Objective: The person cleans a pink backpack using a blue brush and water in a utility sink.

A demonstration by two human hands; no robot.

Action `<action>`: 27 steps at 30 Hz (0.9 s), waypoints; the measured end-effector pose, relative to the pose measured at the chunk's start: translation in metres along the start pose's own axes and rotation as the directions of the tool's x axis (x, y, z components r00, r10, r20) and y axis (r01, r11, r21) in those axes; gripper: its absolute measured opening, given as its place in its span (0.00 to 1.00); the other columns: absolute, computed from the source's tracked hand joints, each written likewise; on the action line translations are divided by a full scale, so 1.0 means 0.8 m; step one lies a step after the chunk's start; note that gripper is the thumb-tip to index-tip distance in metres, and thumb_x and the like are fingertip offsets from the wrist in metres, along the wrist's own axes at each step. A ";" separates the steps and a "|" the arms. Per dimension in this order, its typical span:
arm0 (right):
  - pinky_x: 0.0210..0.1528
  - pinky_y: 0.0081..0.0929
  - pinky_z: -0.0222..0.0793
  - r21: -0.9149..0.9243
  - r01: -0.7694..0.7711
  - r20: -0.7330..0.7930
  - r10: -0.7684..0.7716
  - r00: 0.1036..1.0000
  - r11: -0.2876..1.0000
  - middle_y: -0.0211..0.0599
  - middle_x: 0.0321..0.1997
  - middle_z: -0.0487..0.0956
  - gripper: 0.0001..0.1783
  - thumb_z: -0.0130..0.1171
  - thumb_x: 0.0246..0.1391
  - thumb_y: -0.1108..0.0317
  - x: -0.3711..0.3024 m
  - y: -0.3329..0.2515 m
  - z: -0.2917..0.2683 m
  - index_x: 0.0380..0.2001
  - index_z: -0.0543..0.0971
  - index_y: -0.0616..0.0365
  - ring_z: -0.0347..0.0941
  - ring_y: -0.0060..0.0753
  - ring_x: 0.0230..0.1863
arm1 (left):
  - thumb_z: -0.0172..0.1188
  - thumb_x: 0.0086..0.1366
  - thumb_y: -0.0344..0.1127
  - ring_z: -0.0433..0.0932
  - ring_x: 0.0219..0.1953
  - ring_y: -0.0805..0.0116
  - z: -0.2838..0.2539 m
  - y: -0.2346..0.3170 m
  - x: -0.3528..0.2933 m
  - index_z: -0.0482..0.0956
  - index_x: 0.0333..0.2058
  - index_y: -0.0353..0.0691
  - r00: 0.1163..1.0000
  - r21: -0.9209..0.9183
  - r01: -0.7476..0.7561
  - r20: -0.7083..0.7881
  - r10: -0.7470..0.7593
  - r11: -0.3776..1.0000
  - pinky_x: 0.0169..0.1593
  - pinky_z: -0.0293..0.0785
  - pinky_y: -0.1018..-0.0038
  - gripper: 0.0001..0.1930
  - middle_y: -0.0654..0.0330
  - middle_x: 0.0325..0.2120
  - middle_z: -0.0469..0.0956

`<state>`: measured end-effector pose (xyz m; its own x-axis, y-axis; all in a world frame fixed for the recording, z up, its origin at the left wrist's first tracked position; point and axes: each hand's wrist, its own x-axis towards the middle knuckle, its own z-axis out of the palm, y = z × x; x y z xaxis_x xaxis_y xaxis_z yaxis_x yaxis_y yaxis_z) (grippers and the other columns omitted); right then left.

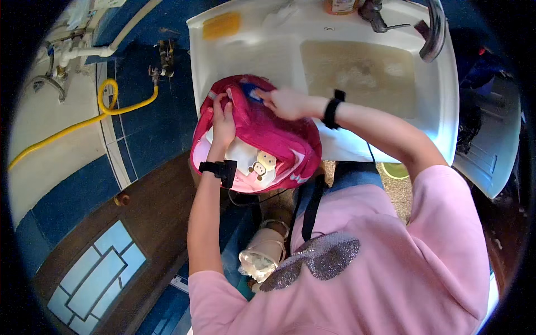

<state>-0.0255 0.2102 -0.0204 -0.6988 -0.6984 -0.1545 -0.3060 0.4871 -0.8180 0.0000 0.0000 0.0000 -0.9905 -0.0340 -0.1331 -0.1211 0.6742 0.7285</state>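
A magenta backpack (301, 144) lies on the left drainboard of a white sink (349, 138) and hangs over its front edge. Its pale pink and white panel carries cartoon figures (261, 167). My left hand (223, 124) grips the bag's fabric near its upper left side. In my right hand (290, 104), slightly smeared by motion, is what looks like a blue brush (253, 92), pressed against the upper part of the bag. The fingers partly hide the brush, and its bristles cannot be made out.
Murky water (357, 78) stands in the basin to the right, below a metal faucet (435, 33). A yellow sponge cloth (221, 25) lies at the back left corner. At left, a yellow hose (61, 134) runs along the wall. A lined bucket (262, 251) stands on the floor.
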 end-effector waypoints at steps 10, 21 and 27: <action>0.31 0.47 0.65 -0.005 -0.066 0.007 0.066 0.998 0.998 0.58 0.27 0.74 0.27 0.41 0.54 0.66 -0.042 -0.011 0.003 0.57 0.55 0.62 0.71 0.57 0.28 | 0.40 0.65 0.35 0.66 0.49 0.54 0.016 0.024 -0.017 0.59 0.50 0.38 0.999 0.059 -0.037 0.001 0.037 0.998 0.53 0.59 0.68 0.16 0.47 0.46 0.66; 0.34 0.47 0.67 -0.016 -0.053 0.273 0.055 0.961 0.998 0.55 0.29 0.75 0.27 0.40 0.54 0.66 -0.137 -0.033 -0.018 0.57 0.55 0.61 0.73 0.56 0.30 | 0.41 0.65 0.35 0.67 0.48 0.54 0.014 0.000 -0.019 0.59 0.49 0.36 0.996 0.054 -0.076 -0.046 0.078 0.996 0.52 0.59 0.67 0.16 0.47 0.45 0.66; 0.33 0.48 0.69 -0.097 -0.087 0.035 0.091 0.995 0.991 0.59 0.29 0.75 0.31 0.43 0.47 0.71 -0.040 -0.022 -0.011 0.57 0.55 0.63 0.73 0.57 0.31 | 0.40 0.65 0.35 0.66 0.49 0.53 0.018 0.017 -0.020 0.59 0.50 0.36 0.998 0.019 -0.054 -0.027 0.055 0.998 0.52 0.60 0.67 0.16 0.46 0.46 0.66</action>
<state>-0.0033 0.2286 0.0039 -0.7009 -0.6690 -0.2473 -0.3055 0.5949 -0.7435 0.0155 0.0203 0.0020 -0.9971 -0.0166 -0.0749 -0.0657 0.6887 0.7221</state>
